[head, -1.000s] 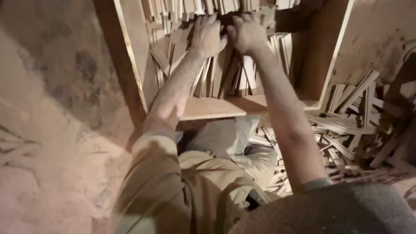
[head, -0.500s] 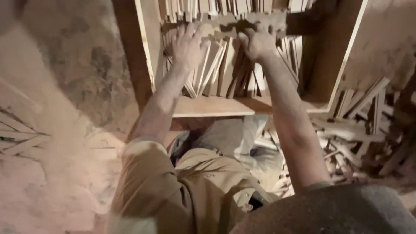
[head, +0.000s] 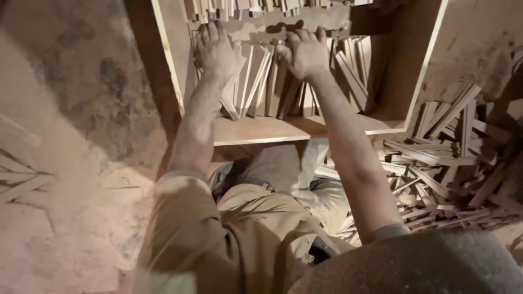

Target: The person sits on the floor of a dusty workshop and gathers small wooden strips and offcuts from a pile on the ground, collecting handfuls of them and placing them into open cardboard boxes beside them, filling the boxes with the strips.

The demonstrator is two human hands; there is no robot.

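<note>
A single camera on the person's head looks steeply down and forward, close over their own knees and forearms. It faces an open wooden box [head: 174, 81] on the floor [head: 71, 163], with a heap of wood strips [head: 447, 158] at the right edge.

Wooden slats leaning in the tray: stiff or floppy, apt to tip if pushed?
The wooden slats look thin, straight and flat, so probably stiff and light. They lean at mixed angles in the wooden tray, so a push would likely topple neighbours. Both hands, left hand and right hand, press them.
</note>
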